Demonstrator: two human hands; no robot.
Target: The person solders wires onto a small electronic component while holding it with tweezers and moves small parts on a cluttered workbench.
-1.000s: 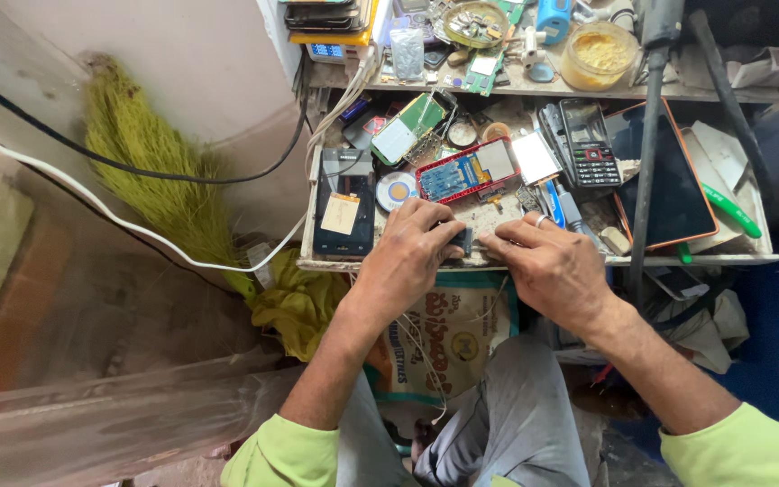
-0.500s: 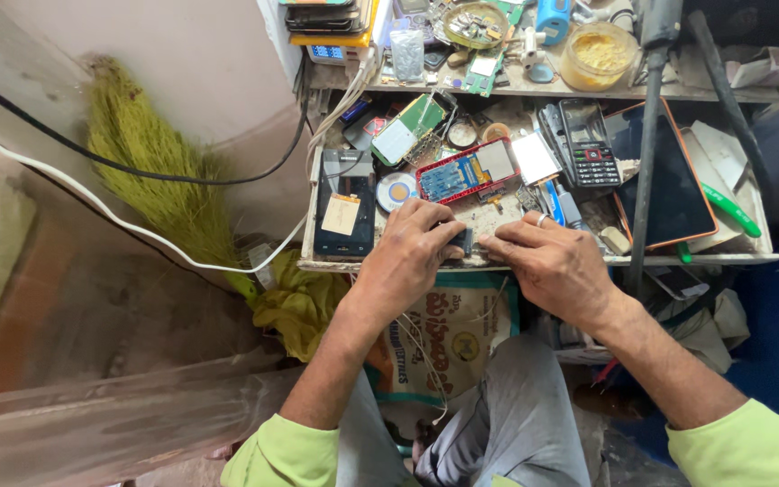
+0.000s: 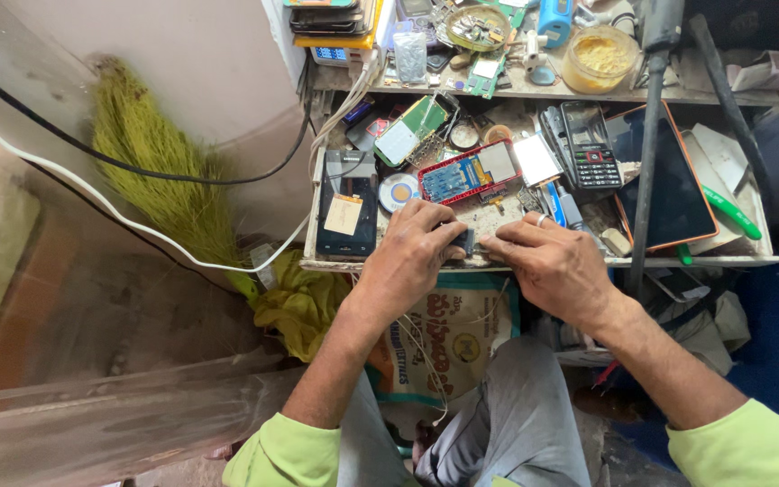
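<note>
Both grips pinch a small dark part [image 3: 464, 242] at the cluttered workbench [image 3: 543, 263] edge, broom [image 3: 160, 171] leaning left

Both arms are bare from the wrist to above the elbow, where short sleeves of a bright lime-green shirt begin; the left sleeve [image 3: 286, 455] ends well behind the left hand [image 3: 407, 257], and the right sleeve [image 3: 750, 446] ends well behind the right hand [image 3: 552, 266]. A plain silver-coloured ring [image 3: 541, 219] sits on one finger of the right hand, near the knuckle and back from the fingertip. The legs, behind the fingers toward the body, are clad in grey trousers [image 3: 507, 415] with visible creases at the knee.
</note>
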